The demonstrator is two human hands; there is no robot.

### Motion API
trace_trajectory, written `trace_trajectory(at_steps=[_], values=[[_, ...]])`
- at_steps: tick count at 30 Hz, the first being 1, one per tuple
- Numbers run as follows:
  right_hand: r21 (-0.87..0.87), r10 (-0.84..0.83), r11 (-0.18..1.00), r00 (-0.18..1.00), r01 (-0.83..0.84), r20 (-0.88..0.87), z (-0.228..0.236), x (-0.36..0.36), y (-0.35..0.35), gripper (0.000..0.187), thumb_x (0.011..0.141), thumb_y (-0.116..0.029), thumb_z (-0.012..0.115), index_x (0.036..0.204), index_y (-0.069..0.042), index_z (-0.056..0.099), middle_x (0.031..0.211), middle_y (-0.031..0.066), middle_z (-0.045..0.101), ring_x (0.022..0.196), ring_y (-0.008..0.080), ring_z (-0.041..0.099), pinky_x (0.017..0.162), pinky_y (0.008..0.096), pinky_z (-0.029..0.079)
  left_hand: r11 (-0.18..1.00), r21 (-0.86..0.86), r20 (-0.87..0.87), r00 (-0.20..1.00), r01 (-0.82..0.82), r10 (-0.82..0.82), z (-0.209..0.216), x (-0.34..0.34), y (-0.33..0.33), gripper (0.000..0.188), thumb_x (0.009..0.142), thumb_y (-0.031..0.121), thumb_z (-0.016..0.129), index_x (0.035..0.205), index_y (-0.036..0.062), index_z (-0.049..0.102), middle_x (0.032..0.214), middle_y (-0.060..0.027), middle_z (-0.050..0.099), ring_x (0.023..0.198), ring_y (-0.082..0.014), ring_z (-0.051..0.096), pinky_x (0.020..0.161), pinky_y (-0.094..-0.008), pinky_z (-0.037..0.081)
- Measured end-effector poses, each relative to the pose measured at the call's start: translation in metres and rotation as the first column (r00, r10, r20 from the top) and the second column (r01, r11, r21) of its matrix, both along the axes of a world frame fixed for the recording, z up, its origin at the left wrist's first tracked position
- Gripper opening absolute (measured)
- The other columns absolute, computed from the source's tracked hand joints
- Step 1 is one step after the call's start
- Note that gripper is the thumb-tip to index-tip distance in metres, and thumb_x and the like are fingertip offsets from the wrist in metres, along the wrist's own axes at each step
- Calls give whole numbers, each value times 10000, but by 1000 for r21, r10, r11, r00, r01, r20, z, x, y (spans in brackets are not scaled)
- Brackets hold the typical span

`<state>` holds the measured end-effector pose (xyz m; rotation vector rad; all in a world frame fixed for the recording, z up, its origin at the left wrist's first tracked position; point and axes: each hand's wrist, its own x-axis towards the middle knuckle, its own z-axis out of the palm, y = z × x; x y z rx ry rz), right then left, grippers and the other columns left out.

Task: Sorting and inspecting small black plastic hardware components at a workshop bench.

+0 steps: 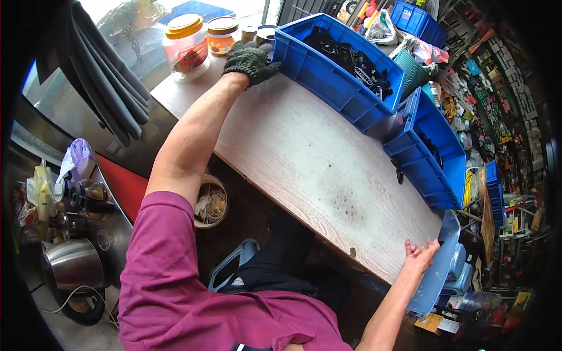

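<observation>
My left hand (250, 62), in a dark grey-green knitted glove, reaches to the far left of the table. Its fingers are apart beside a few small tins (266, 33) and the corner of a large blue bin (328, 86). Dark parts, some with metal strips (366, 76), fill that bin. A clear jar with a yellow lid (187, 50) and a smaller orange-labelled jar (221, 36) stand left of the glove. My right hand (420, 255) is bare, with loosely bent, parted fingers, over the table's right end near a pale blue plastic tray (436, 275). I see nothing held in either hand.
A second blue bin (424, 152) stands at the table's (293, 152) back right edge. A waste bucket (211, 202) is below the front edge. A metal kettle (73, 263) sits on the left counter. Crowded shelves (497, 105) line the right side.
</observation>
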<state>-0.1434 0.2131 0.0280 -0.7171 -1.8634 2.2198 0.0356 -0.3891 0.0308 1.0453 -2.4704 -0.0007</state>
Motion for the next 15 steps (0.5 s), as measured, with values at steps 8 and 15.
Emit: trace_trajectory(at_steps=[8, 15], values=[[261, 173, 952, 985, -162, -17, -16, -8, -3, 447, 915, -441, 641, 1116, -43, 604, 522, -8, 325, 458, 129, 413, 570, 362, 527, 987, 18, 32, 987, 158, -158, -21, 0, 0, 580, 894, 548, 628, 1283, 119, 605, 1253, -200, 629, 1211, -428, 558, 1022, -527, 448], [355, 81, 931, 996, -84, 23, -13, -15, -11, 430, 881, -402, 648, 1106, -36, 617, 568, 1, 349, 473, 137, 422, 540, 360, 501, 920, -147, -73, 924, 363, -376, -26, 21, 96, 527, 858, 424, 716, 1236, 69, 624, 1328, -222, 580, 1206, -433, 532, 1027, -516, 443]])
